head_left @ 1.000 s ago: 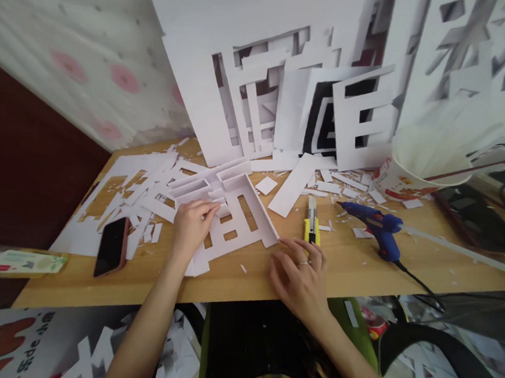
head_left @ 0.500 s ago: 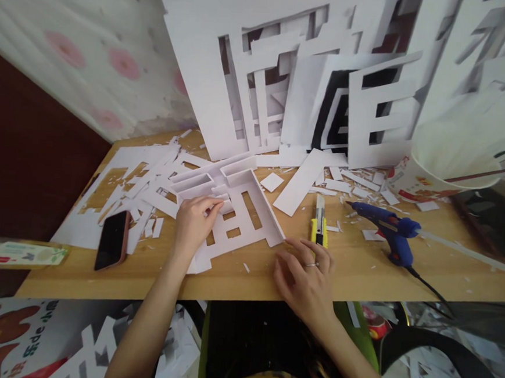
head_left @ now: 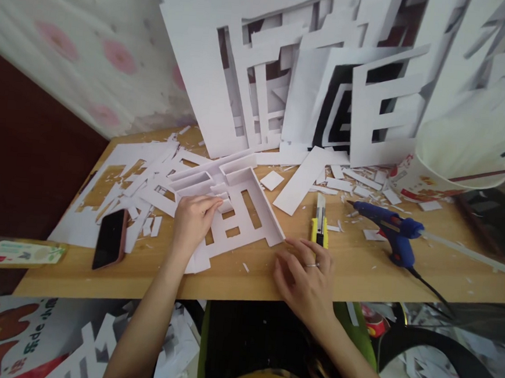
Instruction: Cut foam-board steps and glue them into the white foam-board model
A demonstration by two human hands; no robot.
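A white cut-out board shape (head_left: 218,233) with upright strips along its edges lies on the wooden table. Thumb and fingers of my left hand (head_left: 192,222) pinch a small white strip (head_left: 224,203) standing within the shape's left part. My right hand (head_left: 306,280) rests at the table's front edge, fingers loosely curled and apart, holding nothing; its fingertips are by the shape's right corner. Just beyond those fingers is a yellow cutter (head_left: 320,223) with its blade out. Farther right a blue glue gun (head_left: 389,226) lies on its side.
Tall white cut-out boards (head_left: 192,62) lean at the back. White scraps (head_left: 344,186) litter the wooden table (head_left: 140,279). A phone (head_left: 110,239) and a bottle (head_left: 15,252) lie at left; a paper tub (head_left: 437,168) stands at right.
The view has shifted slightly. Both hands keep nearly the same places, the left one still pinching the small strip.
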